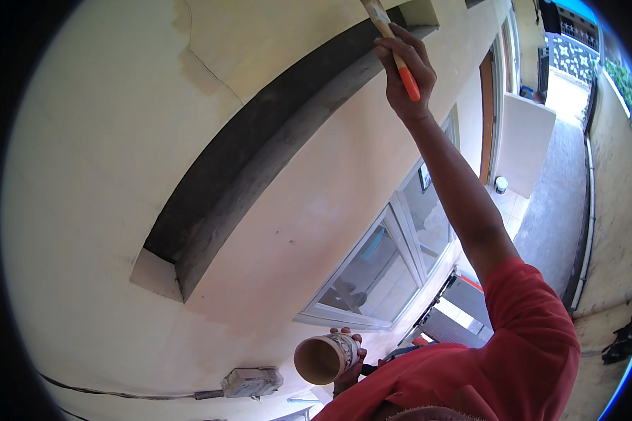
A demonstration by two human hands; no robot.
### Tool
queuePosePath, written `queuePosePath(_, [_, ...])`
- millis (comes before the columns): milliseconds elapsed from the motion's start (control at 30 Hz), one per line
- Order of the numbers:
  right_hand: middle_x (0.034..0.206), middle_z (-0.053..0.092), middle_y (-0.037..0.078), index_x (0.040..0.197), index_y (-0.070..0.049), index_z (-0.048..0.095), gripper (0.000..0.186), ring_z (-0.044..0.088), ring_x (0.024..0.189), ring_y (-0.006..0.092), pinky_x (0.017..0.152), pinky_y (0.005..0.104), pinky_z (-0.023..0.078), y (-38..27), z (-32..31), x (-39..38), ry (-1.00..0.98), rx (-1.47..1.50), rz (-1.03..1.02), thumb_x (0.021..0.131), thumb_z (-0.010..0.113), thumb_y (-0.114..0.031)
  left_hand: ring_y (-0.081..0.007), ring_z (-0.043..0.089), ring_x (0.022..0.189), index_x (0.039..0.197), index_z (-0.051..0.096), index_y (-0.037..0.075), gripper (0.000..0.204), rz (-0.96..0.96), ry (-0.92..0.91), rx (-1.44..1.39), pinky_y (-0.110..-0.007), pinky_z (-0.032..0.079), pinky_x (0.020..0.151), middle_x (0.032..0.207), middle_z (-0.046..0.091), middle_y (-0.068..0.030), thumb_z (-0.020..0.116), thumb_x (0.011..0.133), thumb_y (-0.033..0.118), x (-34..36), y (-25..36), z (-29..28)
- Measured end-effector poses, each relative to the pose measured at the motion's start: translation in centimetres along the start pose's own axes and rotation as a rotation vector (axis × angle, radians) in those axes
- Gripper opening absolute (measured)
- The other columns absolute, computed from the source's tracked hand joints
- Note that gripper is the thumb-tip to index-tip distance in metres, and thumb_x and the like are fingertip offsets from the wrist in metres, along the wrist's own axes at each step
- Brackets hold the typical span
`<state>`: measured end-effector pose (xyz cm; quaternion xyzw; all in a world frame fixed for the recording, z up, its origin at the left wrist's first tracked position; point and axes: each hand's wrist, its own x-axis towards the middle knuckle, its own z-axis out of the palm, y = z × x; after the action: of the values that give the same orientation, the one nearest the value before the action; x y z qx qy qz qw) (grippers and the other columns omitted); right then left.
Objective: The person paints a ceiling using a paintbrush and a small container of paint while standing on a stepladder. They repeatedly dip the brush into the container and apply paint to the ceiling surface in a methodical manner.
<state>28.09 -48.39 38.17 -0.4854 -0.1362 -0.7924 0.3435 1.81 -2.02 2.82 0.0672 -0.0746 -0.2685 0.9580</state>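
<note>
Raised high at the top, my right hand (421, 74) is closed around the handle of a paintbrush (407, 83). The handle is pale wood with an orange end, and its bristle end runs past the upper edge of the picture. This hand is close to the right end of a dark grey arched-looking recessed ledge (260, 133) in the cream wall (105, 147). Low in front of my chest, my left hand (351, 372) grips a cup-shaped paint container (343, 346) from its far side. Its mouth is tilted toward me, and the inside looks beige.
Below the ledge is a white-framed window (361, 274). A grey electrical box (253, 382) with a cable is fixed to the lower wall. To the right, a concrete walkway (551, 182) runs beside a boundary wall with a pipe (587, 224). A small white tub (501, 184) stands near the doorway.
</note>
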Motion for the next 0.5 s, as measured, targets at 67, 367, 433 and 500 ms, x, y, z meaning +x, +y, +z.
queuePosePath(67, [0.131,0.071,0.016,0.112,-0.011,0.08,0.015,0.072,0.121,0.0296,0.099,0.0382,0.058,1.1,1.7,0.5,-0.005,0.09,0.033,0.097,0.081,-0.011,-0.0332,0.048,0.141,0.154,0.055,0.02,0.061,0.001,-0.009,-0.009,-0.052,0.053,0.104,0.152,0.049,-0.0085,0.074,0.099,0.039,-0.1,-0.1,-1.0])
queuePosePath(367, [0.132,0.072,0.015,0.118,0.0,0.074,0.017,0.072,0.12,0.0245,0.108,0.0367,0.056,-0.4,2.3,-5.0,-0.097,0.285,0.358,0.104,0.073,-0.01,-0.0326,0.047,0.142,0.154,0.055,0.021,0.059,0.013,-0.029,-0.004,-0.052,0.054,0.104,0.153,0.049,-0.0088,0.073,0.1,0.036,0.4,-0.4,-0.8])
queuePosePath(433, [0.127,0.073,0.016,0.12,0.004,0.071,0.02,0.075,0.114,0.0261,0.107,0.0379,0.059,-1.2,0.7,-5.9,-0.156,0.349,0.452,0.106,0.071,-0.01,-0.0324,0.046,0.143,0.155,0.055,0.021,0.059,-0.001,-0.038,0.006,-0.053,0.054,0.105,0.154,0.049,-0.009,0.072,0.1,0.035,0.4,-0.2,-0.6])
queuePosePath(500, [0.119,0.074,0.017,0.119,0.004,0.071,0.021,0.076,0.111,0.0266,0.102,0.0387,0.061,-2.5,-0.7,-5.4,-0.048,0.503,0.586,0.106,0.071,-0.012,-0.0324,0.046,0.143,0.155,0.054,0.021,0.059,0.002,-0.034,-0.01,-0.053,0.054,0.105,0.154,0.048,-0.0092,0.072,0.1,0.035,0.4,-0.3,-0.4])
